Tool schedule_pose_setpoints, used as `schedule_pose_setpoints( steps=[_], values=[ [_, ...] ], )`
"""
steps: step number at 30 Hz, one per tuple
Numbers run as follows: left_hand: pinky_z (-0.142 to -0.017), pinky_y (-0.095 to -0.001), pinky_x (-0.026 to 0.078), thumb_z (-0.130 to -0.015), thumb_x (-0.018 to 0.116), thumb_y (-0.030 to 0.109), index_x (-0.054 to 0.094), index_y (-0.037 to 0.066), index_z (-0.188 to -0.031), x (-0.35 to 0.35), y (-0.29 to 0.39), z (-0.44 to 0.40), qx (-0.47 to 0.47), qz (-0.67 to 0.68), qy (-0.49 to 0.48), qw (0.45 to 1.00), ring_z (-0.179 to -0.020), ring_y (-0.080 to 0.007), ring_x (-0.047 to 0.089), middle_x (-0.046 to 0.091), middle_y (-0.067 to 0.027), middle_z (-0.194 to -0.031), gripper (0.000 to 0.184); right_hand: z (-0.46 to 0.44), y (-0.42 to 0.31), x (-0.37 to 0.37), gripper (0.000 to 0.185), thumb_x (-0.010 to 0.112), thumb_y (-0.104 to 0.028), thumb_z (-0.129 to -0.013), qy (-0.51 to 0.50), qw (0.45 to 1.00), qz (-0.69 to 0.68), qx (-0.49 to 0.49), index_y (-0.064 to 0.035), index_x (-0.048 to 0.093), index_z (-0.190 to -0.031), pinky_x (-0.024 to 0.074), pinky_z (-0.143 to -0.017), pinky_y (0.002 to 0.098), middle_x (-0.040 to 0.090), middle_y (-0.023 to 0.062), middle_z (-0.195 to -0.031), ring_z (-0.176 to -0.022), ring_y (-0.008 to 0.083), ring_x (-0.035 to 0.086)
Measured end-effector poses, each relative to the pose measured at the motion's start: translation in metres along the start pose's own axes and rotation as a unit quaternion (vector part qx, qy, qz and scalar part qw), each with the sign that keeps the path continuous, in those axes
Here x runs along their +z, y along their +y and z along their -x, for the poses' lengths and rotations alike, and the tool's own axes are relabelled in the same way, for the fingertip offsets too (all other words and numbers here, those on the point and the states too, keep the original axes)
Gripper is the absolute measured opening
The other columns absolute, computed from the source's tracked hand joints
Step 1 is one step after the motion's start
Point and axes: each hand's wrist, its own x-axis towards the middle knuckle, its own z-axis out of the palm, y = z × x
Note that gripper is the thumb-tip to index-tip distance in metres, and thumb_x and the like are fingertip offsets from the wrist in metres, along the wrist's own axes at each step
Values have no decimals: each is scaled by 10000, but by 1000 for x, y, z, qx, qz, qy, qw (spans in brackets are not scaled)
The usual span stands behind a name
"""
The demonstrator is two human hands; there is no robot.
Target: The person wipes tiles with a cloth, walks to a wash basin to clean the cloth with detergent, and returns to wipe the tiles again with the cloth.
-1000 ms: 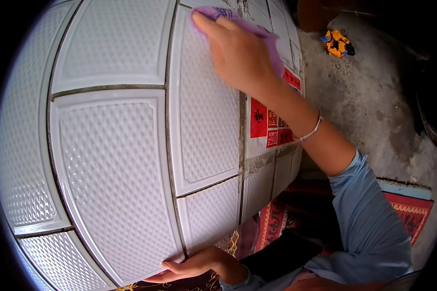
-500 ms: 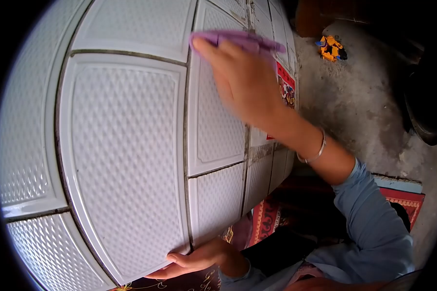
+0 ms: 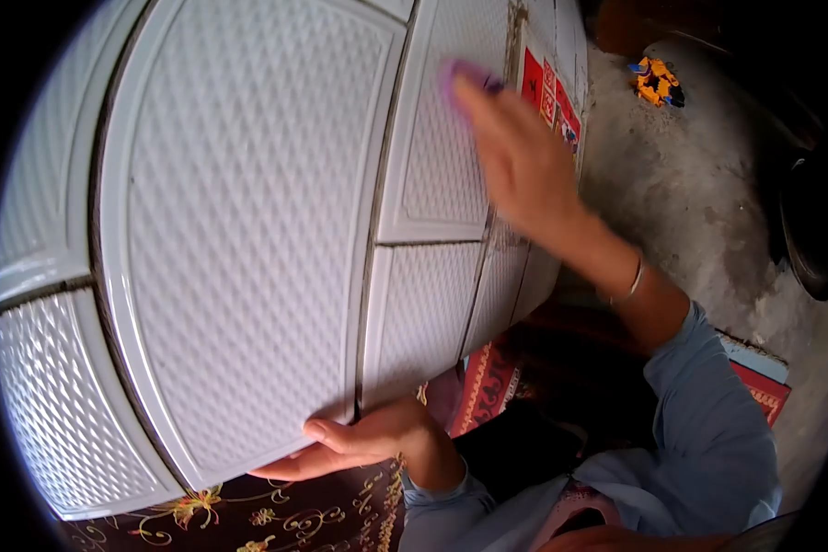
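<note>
A white tiled surface (image 3: 248, 212) with a raised diamond pattern and dark joints fills the left and middle. My right hand (image 3: 524, 161), blurred by motion, presses a purple cloth (image 3: 460, 81) on one of its tiles. Much of the cloth is hidden behind the hand. Lower down, my left hand (image 3: 368, 440) grips the bottom edge of the tiling, thumb on the tile face and fingers tucked beneath.
Beside my right hand, a red printed sticker (image 3: 550, 87) is stuck to the tiles. An orange and blue toy (image 3: 657, 83) lies on the concrete floor (image 3: 672, 184). Dark flower-patterned fabric (image 3: 276, 511) spreads below the tiles, and a red patterned piece (image 3: 483, 386) is beside it.
My right hand has moved right and slightly down across the tiles with the purple cloth. My left hand still holds the edge. The view has shifted, showing more of the flowered fabric.
</note>
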Motion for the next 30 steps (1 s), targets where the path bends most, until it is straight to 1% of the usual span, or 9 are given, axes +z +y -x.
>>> schedule_pose_setpoints(
  steps=[3, 7, 15, 18, 19, 22, 25, 29, 30],
  values=[
    [-1066, -443, 313, -869, 505, 234, 200, -17, -1446, 0, 0, 0, 3, -28, 3, 1000, -1296, -318, 354, 279, -212, -1451, 700, -10, 64, 4, 403, 493, -134, -919, -9, 992, 53, 113, -146, 495, -1322, 484, -777, 384, 611, 140, -1001, -860, 344, 601],
    [-1062, -439, 319, -881, 521, 267, 193, -8, -1453, 2, 3, 1, -9, -18, 6, 1000, -1295, -314, 354, 275, -209, -1454, 715, 9, 106, -4, 404, 481, -155, -903, -58, 979, 89, 174, -116, 500, -1305, 474, -815, 453, 614, 212, -1090, -979, 385, 584],
    [-1036, -432, 359, -874, 528, 280, 214, 20, -1460, 0, 1, 1, -14, -65, 17, 998, -1286, -316, 372, 294, -193, -1451, 714, 23, 59, -12, 374, 489, -143, -927, -51, 997, -6, 61, -71, 487, -1294, 491, -686, 392, 634, 135, -959, -824, 319, 617],
    [-1026, -428, 377, -867, 522, 274, 217, 21, -1461, 6, 9, 3, -21, -71, 17, 997, -1275, -321, 388, 291, -199, -1452, 714, 27, 37, -22, 373, 505, -117, -936, -128, 982, -48, 131, -46, 500, -1302, 485, -797, 344, 626, 178, -1116, -961, 318, 623],
    [-1026, -429, 379, -862, 519, 269, 219, 20, -1460, 9, 12, 5, -40, -71, 33, 996, -1273, -322, 390, 287, -205, -1454, 714, 29, 40, -13, 386, 502, -109, -935, -73, 994, -27, 76, -44, 484, -1315, 490, -760, 352, 637, 177, -1059, -886, 315, 631],
    [-1026, -435, 380, -852, 517, 263, 226, 17, -1456, 11, 13, 5, -51, -67, 46, 995, -1273, -325, 391, 281, -215, -1458, 714, 27, 47, -5, 390, 507, -114, -934, -42, 996, -43, 70, -35, 477, -1315, 489, -745, 359, 639, 180, -1025, -847, 318, 628],
    [-1029, -445, 375, -842, 520, 262, 234, 14, -1452, 12, 14, 4, -44, -65, 41, 996, -1274, -329, 389, 278, -218, -1460, 718, 19, 37, -9, 396, 508, -113, -932, -96, 982, -33, 157, -26, 467, -1316, 489, -745, 364, 638, 194, -1019, -850, 325, 630],
    [-1027, -459, 369, -853, 527, 319, 260, -1, -1436, 10, 13, 4, -35, -76, 37, 996, -1273, -330, 390, 298, -223, -1446, 716, 32, 12, -17, 406, 507, -107, -931, -121, 981, -57, 141, -19, 456, -1323, 487, -785, 355, 617, 225, -1078, -918, 342, 624],
    [-1027, -459, 369, -853, 527, 319, 260, -1, -1436, 7, 9, 7, -35, -76, 40, 996, -1273, -330, 390, 298, -223, -1446, 716, 40, 8, -23, 419, 500, -93, -913, -114, 983, -31, 138, -21, 432, -1321, 486, -756, 402, 618, 217, -1040, -894, 362, 618]
  ],
)
